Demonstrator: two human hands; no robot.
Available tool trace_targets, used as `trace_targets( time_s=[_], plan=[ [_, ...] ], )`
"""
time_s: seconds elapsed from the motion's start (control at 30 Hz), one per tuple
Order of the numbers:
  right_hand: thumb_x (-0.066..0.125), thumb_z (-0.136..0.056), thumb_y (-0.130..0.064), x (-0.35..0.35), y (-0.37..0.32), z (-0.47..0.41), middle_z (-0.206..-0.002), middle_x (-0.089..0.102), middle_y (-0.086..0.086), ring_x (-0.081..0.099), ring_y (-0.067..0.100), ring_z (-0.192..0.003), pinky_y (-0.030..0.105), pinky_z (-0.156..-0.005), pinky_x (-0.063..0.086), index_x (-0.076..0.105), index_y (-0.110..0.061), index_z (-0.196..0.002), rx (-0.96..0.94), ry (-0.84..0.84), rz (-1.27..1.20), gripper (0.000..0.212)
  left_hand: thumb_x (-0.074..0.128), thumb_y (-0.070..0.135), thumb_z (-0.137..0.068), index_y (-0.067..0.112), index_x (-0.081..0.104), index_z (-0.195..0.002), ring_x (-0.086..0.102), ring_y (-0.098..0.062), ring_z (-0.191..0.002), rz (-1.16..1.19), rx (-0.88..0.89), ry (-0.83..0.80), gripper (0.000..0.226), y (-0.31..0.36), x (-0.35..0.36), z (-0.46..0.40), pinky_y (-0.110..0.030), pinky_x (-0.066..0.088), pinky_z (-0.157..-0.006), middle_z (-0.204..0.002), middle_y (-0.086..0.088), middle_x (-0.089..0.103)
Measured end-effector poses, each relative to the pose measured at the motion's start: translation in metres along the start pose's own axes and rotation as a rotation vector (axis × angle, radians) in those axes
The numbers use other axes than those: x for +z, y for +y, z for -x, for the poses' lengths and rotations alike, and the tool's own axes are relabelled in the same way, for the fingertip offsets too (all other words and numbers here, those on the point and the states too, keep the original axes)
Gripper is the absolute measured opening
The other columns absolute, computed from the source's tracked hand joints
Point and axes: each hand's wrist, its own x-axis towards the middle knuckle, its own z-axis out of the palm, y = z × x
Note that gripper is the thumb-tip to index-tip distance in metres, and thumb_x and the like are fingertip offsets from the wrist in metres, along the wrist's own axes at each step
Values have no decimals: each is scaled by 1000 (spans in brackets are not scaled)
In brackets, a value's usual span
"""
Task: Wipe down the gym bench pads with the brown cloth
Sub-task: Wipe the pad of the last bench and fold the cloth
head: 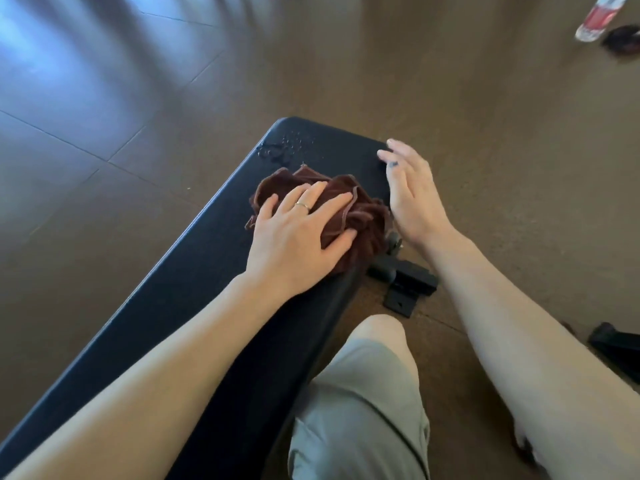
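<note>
A black gym bench pad [194, 289] runs from the lower left up to the centre of the view. A crumpled brown cloth [360, 209] lies on its far part. My left hand [298, 237] presses flat on the cloth with spread fingers. My right hand [412, 192] is at the pad's right edge, fingers straight, fingertips at the far corner, holding nothing. Water droplets [291, 147] glisten on the far end of the pad beyond the cloth.
Brown tiled floor [138, 98] surrounds the bench. The black bench frame foot [405, 282] sticks out on the right under the pad. My knee in grey shorts [363, 393] is beside the bench. A spray bottle [599, 19] and a dark object [623, 43] lie at the far right.
</note>
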Motion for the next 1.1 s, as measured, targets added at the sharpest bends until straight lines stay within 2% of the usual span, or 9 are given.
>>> trace_targets(
  time_s=[0.13, 0.23, 0.33, 0.43, 0.57, 0.73, 0.83, 0.97, 1.1],
  plan=[
    [21, -115, -39, -23, 8, -31, -172, 24, -2, 19, 16, -158, 29, -122, 16, 25, -23, -165, 237, -147, -104, 53, 35, 67, -101, 45, 40, -153, 28, -21, -154, -3, -47, 6, 57, 17, 8, -55, -56, 17, -126, -166, 5, 36],
    [27, -112, -41, -16, 12, -34, -155, 47, 1, 45, 18, -138, 31, -111, 33, 36, -27, -158, 317, -144, -247, 48, 34, 67, -102, 45, 35, -155, 26, -23, -155, 12, -103, -6, 58, 26, 9, -55, -57, 13, -127, -168, 4, 32],
    [35, -100, -52, -7, 17, -35, -141, 56, 2, 56, 22, -130, 51, -113, 46, 47, -30, -143, 377, -89, -490, 49, 34, 71, -99, 45, 31, -157, 25, -22, -156, 3, -88, -12, 63, 35, 7, -6, -55, 14, -128, -168, 6, 30],
    [35, -104, -45, 2, 16, -36, -128, 60, -1, 61, 17, -118, 50, -107, 53, 50, -28, -134, 398, -28, -590, 37, 45, 68, -97, 43, 33, -157, 30, -24, -154, -70, -58, -1, 66, 43, 12, 32, -52, 16, -127, -166, 4, 35],
    [29, -109, -48, 5, 13, -34, -128, 64, 2, 65, 20, -117, 40, -98, 57, 51, -27, -137, 453, -21, -757, 41, 52, 62, -95, 36, 43, -153, 39, -28, -150, -55, -37, 44, 64, 48, 20, 4, -54, 22, -124, -161, 0, 44],
    [35, -106, -59, -15, 32, -32, -141, 64, 9, 66, 29, -125, 55, -109, 51, 57, -32, -143, 578, -98, -1134, 51, 45, 65, -98, 41, 39, -155, 30, -20, -153, -8, -13, -6, 62, 52, 15, -62, -54, 15, -127, -164, 8, 37],
    [30, -112, -50, -13, 26, -29, -126, 67, 1, 69, 23, -114, 53, -106, 54, 62, -39, -121, 578, -40, -1116, 35, 41, 68, -98, 44, 32, -157, 24, -18, -156, -9, -8, -33, 64, 42, 8, -32, -46, 6, -126, -168, 10, 30],
    [24, -112, -49, -3, 12, -26, -130, 67, 5, 68, 21, -116, 41, -93, 58, 56, -28, -137, 574, -6, -1088, 46, 45, 68, -94, 46, 37, -155, 25, -14, -155, -23, 24, -36, 65, 27, 1, 45, -49, 17, -128, -166, 12, 33],
    [26, -112, -52, 7, 10, -29, -129, 68, 2, 69, 20, -115, 43, -100, 56, 56, -30, -136, 574, 18, -1042, 44, 52, 65, -92, 44, 43, -153, 31, -14, -153, -7, 126, -25, 65, 21, 1, 19, -46, 20, -126, -162, 11, 39]
  ],
)
